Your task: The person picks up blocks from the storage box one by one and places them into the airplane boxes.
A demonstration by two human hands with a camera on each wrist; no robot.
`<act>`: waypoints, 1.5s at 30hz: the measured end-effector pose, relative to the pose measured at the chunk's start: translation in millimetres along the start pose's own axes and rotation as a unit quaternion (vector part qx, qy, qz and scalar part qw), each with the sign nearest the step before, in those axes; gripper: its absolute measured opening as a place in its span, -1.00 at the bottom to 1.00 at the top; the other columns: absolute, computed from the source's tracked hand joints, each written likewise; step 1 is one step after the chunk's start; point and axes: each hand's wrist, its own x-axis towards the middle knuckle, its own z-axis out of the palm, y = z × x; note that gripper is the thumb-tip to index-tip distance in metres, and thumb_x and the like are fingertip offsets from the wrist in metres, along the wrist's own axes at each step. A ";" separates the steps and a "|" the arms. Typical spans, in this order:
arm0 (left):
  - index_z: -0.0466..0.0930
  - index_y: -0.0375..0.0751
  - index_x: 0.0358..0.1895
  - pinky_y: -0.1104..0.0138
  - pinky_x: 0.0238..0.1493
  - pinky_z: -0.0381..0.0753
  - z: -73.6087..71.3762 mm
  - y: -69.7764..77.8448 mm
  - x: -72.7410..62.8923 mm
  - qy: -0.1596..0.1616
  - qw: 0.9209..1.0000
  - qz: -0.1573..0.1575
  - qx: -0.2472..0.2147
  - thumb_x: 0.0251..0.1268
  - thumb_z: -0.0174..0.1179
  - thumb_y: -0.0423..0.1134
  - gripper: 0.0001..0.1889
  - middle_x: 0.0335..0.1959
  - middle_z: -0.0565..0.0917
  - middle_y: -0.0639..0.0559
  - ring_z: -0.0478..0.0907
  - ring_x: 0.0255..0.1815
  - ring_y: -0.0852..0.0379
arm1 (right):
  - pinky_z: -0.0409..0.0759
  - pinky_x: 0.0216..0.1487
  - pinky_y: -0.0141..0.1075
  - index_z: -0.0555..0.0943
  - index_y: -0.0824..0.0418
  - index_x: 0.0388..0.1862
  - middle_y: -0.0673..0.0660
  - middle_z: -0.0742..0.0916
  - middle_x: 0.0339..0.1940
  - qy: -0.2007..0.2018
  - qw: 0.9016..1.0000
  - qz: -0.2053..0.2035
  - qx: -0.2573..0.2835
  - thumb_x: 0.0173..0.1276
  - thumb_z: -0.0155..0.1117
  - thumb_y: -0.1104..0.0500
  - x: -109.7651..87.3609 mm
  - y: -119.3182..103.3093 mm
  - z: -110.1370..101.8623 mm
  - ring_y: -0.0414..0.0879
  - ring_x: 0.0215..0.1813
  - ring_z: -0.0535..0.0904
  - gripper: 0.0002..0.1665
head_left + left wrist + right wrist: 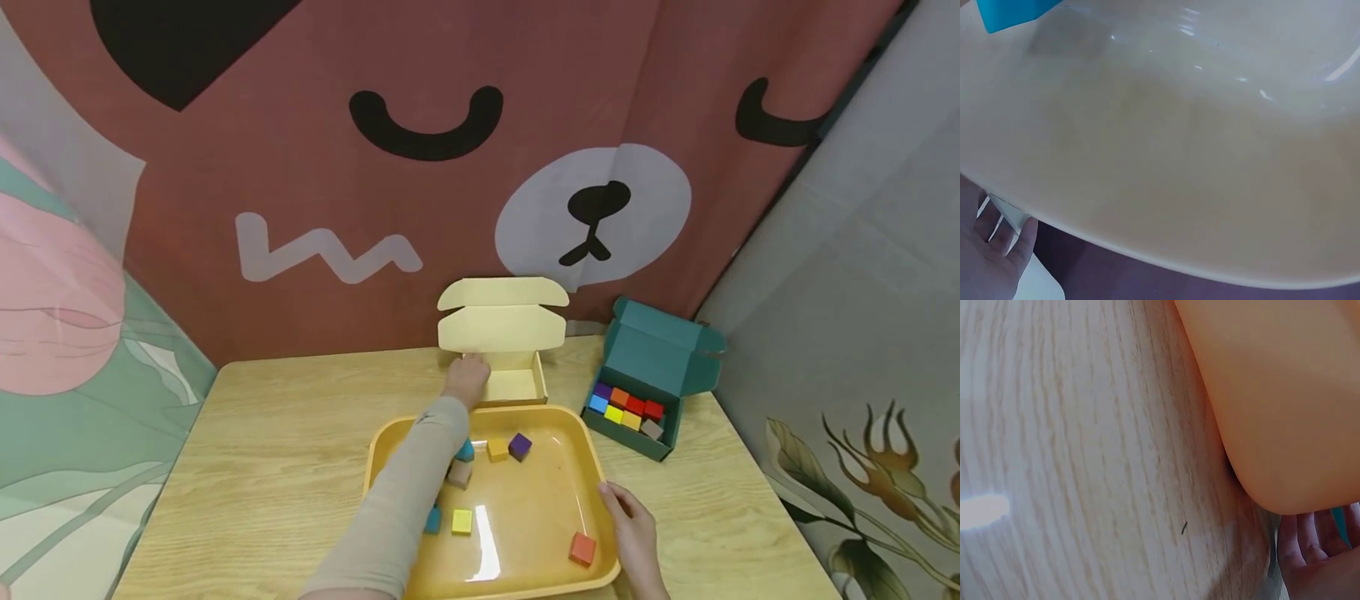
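A pale yellow cardboard box (517,385) stands behind the tray with its lid raised. My left hand (467,380) reaches across the tray and grips the box's left wall, its fingers and thumb (1021,245) around the cardboard. With my right hand (634,529) I hold the right rim of the yellow tray (606,500); the fingers (1310,540) lie against its outer side. In the tray lie an orange-red block (582,549), a light yellow block (462,522), a darker yellow block (497,450), a purple block (520,447), a wooden block (460,474) and blue blocks (432,521) partly hidden by my left sleeve.
At the right, a dark green box (651,442) stands with its lid up, holding several coloured blocks (622,408). The wooden table (285,450) reaches back to a curtain with a bear's face (322,183). Patterned cloths hang at both sides.
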 end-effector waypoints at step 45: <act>0.72 -0.01 -0.02 0.30 -0.16 0.66 -52.0 4.2 -60.0 0.140 0.963 0.220 -0.069 0.44 0.18 -0.05 -0.77 -0.13 0.71 0.11 0.62 -0.17 0.13 | 0.49 -0.16 -0.57 0.58 0.41 0.19 0.25 0.67 0.11 0.016 1.000 -0.020 0.002 0.43 0.18 -0.25 0.3 4.0 -0.7 -0.36 -0.13 0.50 -0.24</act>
